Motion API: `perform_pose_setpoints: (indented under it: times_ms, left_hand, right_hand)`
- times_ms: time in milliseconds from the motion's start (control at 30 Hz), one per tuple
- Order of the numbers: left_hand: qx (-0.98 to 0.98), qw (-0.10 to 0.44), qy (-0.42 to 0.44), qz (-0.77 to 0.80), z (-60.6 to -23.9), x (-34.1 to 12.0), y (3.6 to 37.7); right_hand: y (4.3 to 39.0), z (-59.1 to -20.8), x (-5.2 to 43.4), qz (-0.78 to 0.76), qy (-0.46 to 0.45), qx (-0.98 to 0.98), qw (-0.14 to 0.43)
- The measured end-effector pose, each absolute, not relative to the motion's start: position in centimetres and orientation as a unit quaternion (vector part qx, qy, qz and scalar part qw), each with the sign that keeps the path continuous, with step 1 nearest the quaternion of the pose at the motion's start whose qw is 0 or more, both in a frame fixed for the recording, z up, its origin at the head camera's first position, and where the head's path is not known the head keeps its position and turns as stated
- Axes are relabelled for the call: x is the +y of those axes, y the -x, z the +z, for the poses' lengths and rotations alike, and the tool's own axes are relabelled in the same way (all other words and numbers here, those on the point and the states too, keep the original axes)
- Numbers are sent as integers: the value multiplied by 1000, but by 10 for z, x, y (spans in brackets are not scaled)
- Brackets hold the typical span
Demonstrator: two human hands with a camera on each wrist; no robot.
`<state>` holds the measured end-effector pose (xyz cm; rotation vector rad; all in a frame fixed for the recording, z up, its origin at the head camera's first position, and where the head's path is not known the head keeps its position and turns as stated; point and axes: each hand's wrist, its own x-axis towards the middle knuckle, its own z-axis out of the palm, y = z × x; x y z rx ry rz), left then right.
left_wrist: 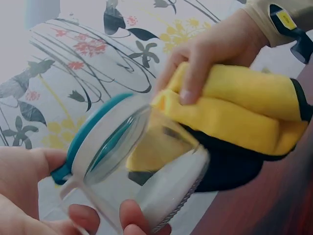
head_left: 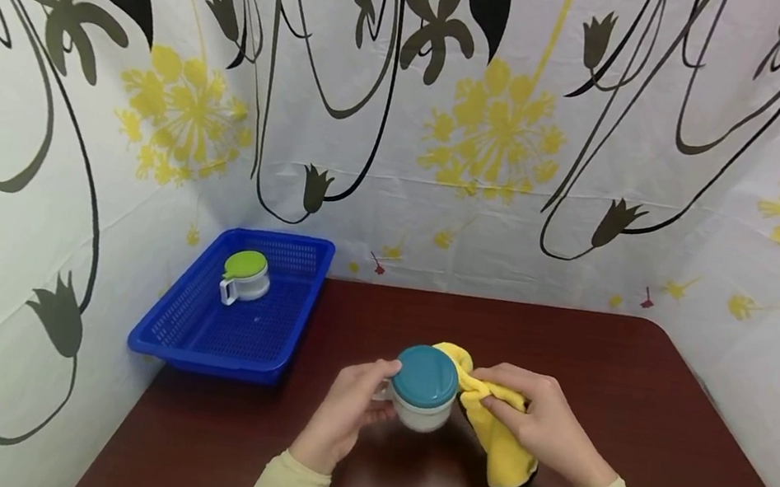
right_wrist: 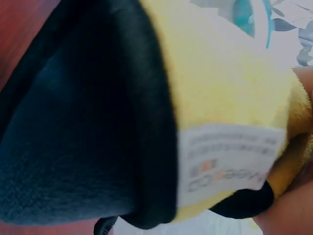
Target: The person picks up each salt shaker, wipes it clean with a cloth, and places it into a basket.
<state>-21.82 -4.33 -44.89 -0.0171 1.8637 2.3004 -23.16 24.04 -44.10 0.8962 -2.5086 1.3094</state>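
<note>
My left hand [head_left: 350, 406] grips a clear jar [left_wrist: 142, 166] by its white handle, with fingers curled under its side. A teal lid [head_left: 426, 376] covers the jar, which is held above the table. In my right hand [head_left: 540, 419] is a bunched yellow cloth [head_left: 502, 446] with dark edging and a dark underside, pinched between thumb and fingers. The cloth's upper fold meets the jar's right side in the head view. Close up in the right wrist view, the cloth shows a white printed label [right_wrist: 225, 161] and hides most of the jar.
A blue plastic basket [head_left: 306, 307] stands at the table's back left corner. Inside it sits a similar jar [head_left: 251, 285] with a green lid and white handle. The dark red tabletop [head_left: 604, 373] ends against a flower-patterned curtain [head_left: 412, 138].
</note>
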Motion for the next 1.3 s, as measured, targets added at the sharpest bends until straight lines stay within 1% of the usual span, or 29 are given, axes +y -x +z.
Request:
perform_pose_setpoints:
  times_ms: [100,267,333,433,600,800,967,1133,1300]
  left_hand:
    - [629,72,15,774,-446,-40,218]
    - [642,46,20,765,-444,-30,217]
    - [647,42,18,761,-442,-26,215]
    - [652,47,13,757,-441,-19,213]
    - [666,75,21,742,-442,-10,211]
    - [674,82,26,734,-445,-8,210]
    - [667,81,23,741,-444,-8,207]
    - [662,87,23,744,-444,-8,204]
    - [659,96,21,745,-448,-7,203]
  right_hand:
    - [224,-431,238,442,-300,-836,125]
    - [208,-411,222,414,-311,-823,234]
    - [203,-404,212,395,-319,-819,265]
    - [199,-399,197,351,-323,-829,291]
    - [197,-403,183,259,-305,-854,334]
    - [194,-411,178,199,-293,-865,354]
    - [206,-412,185,167,-285,-869,369]
    - [218,-414,200,164,-251,-881,367]
    - [218,-414,203,162,-257,-880,364]
